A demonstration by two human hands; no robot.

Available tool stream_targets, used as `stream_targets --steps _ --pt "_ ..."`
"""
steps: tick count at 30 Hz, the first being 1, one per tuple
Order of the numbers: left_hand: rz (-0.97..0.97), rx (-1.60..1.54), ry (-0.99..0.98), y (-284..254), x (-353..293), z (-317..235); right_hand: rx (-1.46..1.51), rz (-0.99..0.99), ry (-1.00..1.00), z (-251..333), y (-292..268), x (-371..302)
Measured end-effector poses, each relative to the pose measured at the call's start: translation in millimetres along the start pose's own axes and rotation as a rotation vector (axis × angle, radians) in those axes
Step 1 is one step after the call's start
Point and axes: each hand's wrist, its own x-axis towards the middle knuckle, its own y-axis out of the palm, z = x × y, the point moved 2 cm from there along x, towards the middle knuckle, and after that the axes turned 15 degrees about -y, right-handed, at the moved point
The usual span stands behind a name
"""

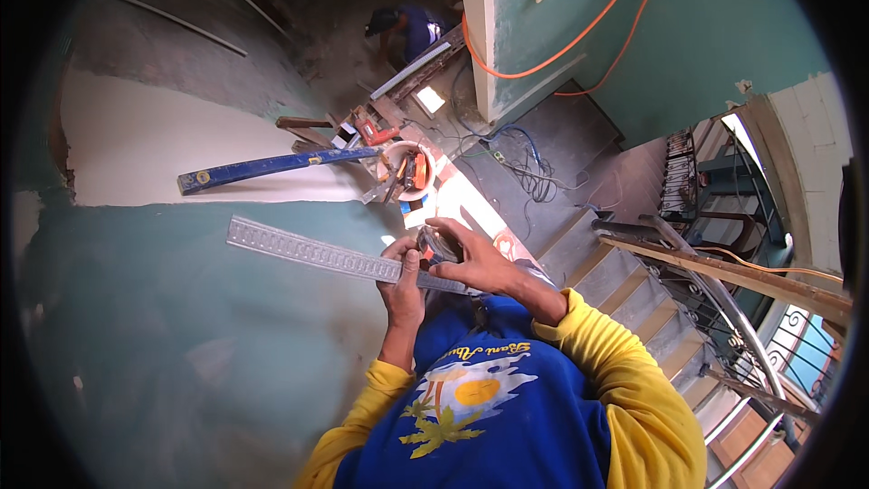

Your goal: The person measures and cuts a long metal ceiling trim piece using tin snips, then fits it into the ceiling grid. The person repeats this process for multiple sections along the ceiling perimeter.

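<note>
My left hand (403, 285) is closed around a long perforated metal strip (308, 252), its thumb pressing on the near part. The strip reaches out to the left in front of the green wall, and its other end passes under my right hand toward my shirt. Just above the strip, my right hand (475, 258) curls its fingers around a small rounded tool (433, 246) with dark and red parts, perhaps a tape measure. My left fingers also lie against this tool. Its far side is partly covered by my fingers.
A white bucket (433, 179) of tools stands ahead, with a blue spirit level (272, 167) against it and a red power tool (374, 132) behind. Stairs (625, 294) descend at right. Cables (536, 183) lie on the floor; an orange cord (543, 68) hangs. Another person (421, 32) crouches below.
</note>
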Motion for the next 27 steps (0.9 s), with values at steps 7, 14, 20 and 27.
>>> stream_targets --steps 7,14,20,27 --pt "0.125 0.066 -0.051 9 -5 -15 -0.081 0.064 -0.079 26 -14 -8" --pt "0.095 0.200 -0.117 27 -10 -24 -0.283 0.138 -0.156 55 -39 -9" --pt "0.266 0.164 -0.191 51 -3 -33 -0.381 0.093 -0.201 58 -48 -22" --pt "0.166 0.082 -0.097 45 16 -41 -0.496 0.165 -0.005 45 -80 -31"
